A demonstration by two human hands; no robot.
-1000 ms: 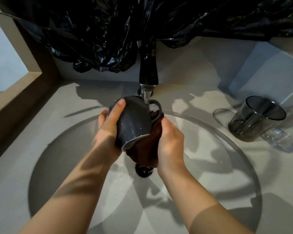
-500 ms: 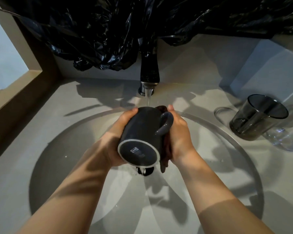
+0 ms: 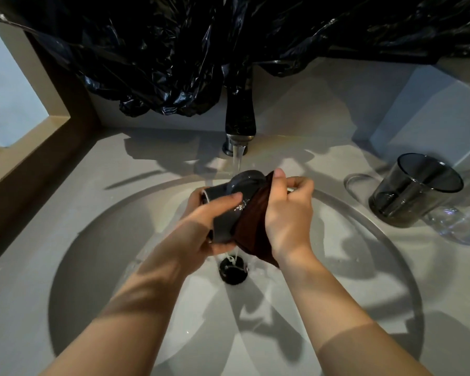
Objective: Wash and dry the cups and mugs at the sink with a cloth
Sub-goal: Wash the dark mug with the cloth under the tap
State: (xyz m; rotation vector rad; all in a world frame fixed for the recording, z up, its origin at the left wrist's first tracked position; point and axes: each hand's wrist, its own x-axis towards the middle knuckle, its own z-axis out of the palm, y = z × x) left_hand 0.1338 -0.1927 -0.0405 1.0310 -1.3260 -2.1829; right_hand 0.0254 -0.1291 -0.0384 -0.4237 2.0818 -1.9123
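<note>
Here: mug (image 3: pixel 222 228), left hand (image 3: pixel 197 229); cloth (image 3: pixel 251 226), right hand (image 3: pixel 288 221)

The brown cloth (image 3: pixel 253 226) covers the right side of the dark mug (image 3: pixel 223 223), and I cannot tell which way its mouth faces. The left hand (image 3: pixel 201 232) grips it, its far fingers out of sight behind. The tap (image 3: pixel 240 115) vanishes upward under the black plastic sheet (image 3: pixel 174 50). The clear glass (image 3: pixel 464 221) is cut off by the right edge.
</note>
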